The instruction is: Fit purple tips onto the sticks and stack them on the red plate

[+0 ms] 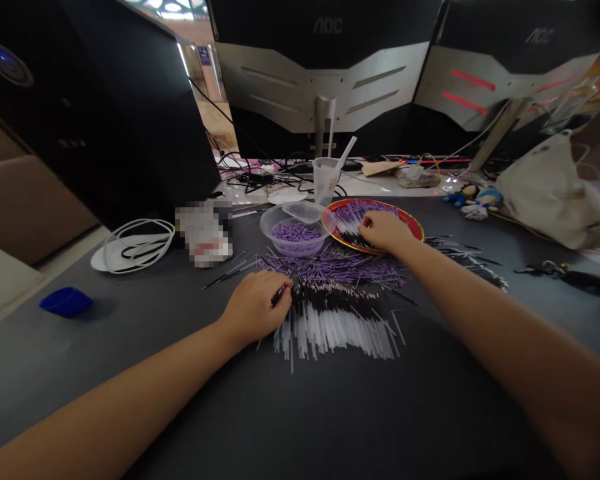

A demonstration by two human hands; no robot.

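My left hand [256,308] is closed at the left end of a row of thin sticks [335,330], clear at the near end and black at the far end. Dark ends of black-tipped sticks [279,295] show between its thumb and fingers. Over a red plate [414,224] with a yellow rim, my right hand [386,231] has its fingers pinched together, and what they hold is hidden. Purple pieces and clear, black-tipped sticks lie on that plate. Beyond the row spreads a pile of purple pieces [325,265]. A clear plastic bowl [269,235] holds more of them.
Behind the bowl stands a plastic cup [325,180] with a straw. More sticks [473,263] lie at right. A blue cap-like object [66,302], a coiled white cable [139,247], small dolls [475,197] and a pale bag [545,190] are around. Monitors [325,73] and a computer case [105,113] rise behind.
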